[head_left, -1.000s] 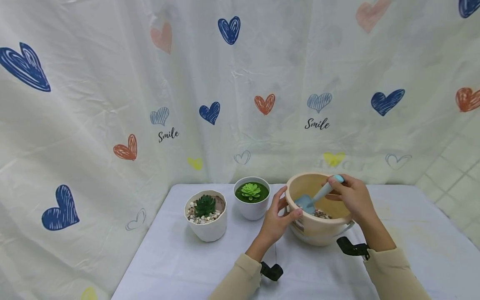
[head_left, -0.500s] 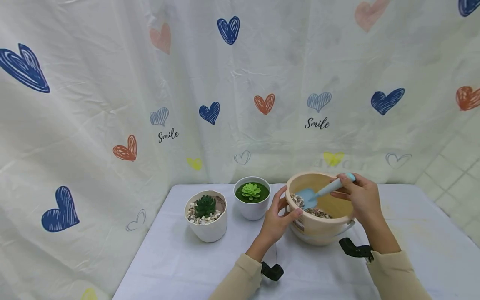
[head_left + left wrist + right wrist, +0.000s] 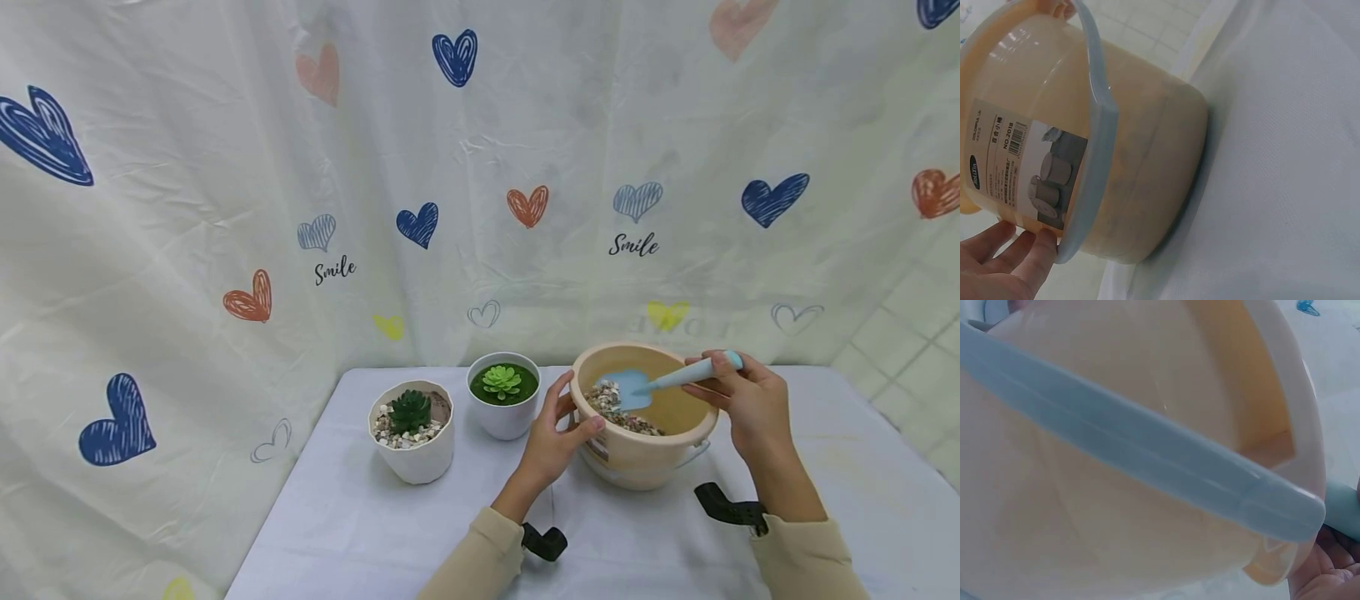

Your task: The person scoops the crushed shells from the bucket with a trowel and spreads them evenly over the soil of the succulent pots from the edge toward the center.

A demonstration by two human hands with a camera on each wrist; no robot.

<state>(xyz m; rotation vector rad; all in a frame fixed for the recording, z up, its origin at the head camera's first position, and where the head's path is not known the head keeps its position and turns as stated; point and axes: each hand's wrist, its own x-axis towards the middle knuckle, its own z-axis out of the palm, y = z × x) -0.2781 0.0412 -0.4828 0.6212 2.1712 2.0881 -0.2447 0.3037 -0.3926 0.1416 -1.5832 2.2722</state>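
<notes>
A cream plastic bucket (image 3: 637, 458) stands on the table, with gravel (image 3: 633, 423) heaped toward its left inner wall. My left hand (image 3: 547, 446) grips the bucket's left side near the rim, thumb in front and fingers behind. In the left wrist view those fingers (image 3: 1038, 259) lie by the printed label (image 3: 1025, 165). My right hand (image 3: 757, 408) holds a light blue toy shovel (image 3: 678, 374) by its handle, over the right rim. The shovel's blade sits inside the bucket beside the gravel. The bucket's grey-blue carrying handle (image 3: 1147, 444) hangs down across its outside.
Left of the bucket stands a white pot (image 3: 505, 417) with a light green succulent. Further left is another white pot (image 3: 416, 462), holding a dark green succulent among pebbles. A heart-printed curtain (image 3: 480, 167) hangs behind the white-covered table (image 3: 337, 533).
My right hand has moved right, drawing the shovel's blade right and away from the left wall. More gravel shows along that wall. My left hand has stayed on the bucket.
</notes>
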